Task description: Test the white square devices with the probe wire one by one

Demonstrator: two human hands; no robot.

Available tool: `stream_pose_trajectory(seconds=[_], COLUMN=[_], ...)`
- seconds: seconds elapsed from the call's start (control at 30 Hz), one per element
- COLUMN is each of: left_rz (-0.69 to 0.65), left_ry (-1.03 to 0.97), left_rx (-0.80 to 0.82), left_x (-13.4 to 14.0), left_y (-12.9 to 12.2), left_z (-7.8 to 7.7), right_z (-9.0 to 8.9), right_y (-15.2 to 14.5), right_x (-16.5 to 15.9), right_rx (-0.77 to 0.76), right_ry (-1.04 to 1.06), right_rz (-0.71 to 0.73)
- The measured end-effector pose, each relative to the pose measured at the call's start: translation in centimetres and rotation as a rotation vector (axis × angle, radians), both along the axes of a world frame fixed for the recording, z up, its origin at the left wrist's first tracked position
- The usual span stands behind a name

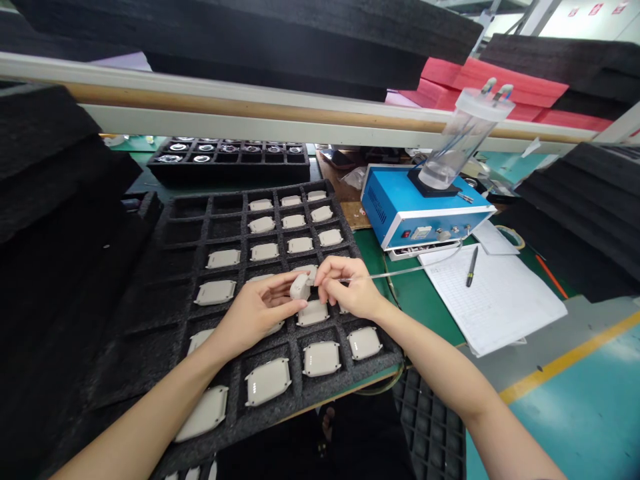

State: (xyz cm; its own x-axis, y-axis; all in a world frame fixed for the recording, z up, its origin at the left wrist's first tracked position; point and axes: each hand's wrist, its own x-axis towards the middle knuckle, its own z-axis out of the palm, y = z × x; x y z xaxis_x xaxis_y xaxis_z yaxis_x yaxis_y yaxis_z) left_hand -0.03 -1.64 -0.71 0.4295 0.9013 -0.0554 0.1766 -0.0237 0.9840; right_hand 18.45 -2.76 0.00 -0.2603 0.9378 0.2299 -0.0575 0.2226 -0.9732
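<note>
A beige watch case (301, 287) is tilted up between the fingers and thumb of my left hand (257, 310), above the foam tray. My right hand (350, 287) is closed in a pinch around the end of a thin clear tube (400, 272), close to the case's edge. Whatever tip the tube has is hidden by the fingers. Under both hands lies the black foam tray (295, 393), its compartments holding many similar watch cases (267, 382). Several compartments on the tray's left side hold nothing.
A blue machine (425, 207) carrying a clear cylinder (460, 143) stands at the back right, joined to the tube. A pen (471, 267) lies on paper sheets (493, 300). Black foam stacks (45, 267) rise at the left. A shelf rail (250, 113) crosses behind, above another tray (230, 173).
</note>
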Motion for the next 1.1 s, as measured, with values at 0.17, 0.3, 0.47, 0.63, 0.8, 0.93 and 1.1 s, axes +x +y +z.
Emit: stream_pose_trajectory(seconds=[0.17,0.3,0.47,0.63,0.8,0.93,1.1], left_rz=[0.013,0.023,0.010,0.011,0.006,0.004,0.036], left_ry=[-0.007,-0.004,-0.024,-0.036,-0.017,0.004,-0.058], left_rx=[-0.023,-0.022,-0.034,-0.040,-0.043,-0.035,-0.062], left_x=[0.11,0.14,0.18,0.25,0.15,0.11,0.53], left_y=[-0.07,-0.05,-0.10,-0.04,-0.05,-0.07,-0.21], left_z=[0.18,0.23,0.34,0.34,0.41,0.29,0.42], right_z=[0.00,-0.01,-0.01,0.02,0.03,0.05,-0.02], right_y=[0.02,0.02,0.00,0.00,0.02,0.08,-0.21], right_x=[-0.01,-0.03,-0.07,-0.06,0.00,-0.07,0.17], right_rx=[-0.008,-0.011,-0.002,-0.011,-0.002,-0.004,0.068], right_ry=[0.000,0.000,0.005,-0.006,-0.014,-0.019,0.002], right_rz=[0.002,0.005,-0.001,-0.004,0.002,-0.005,-0.100])
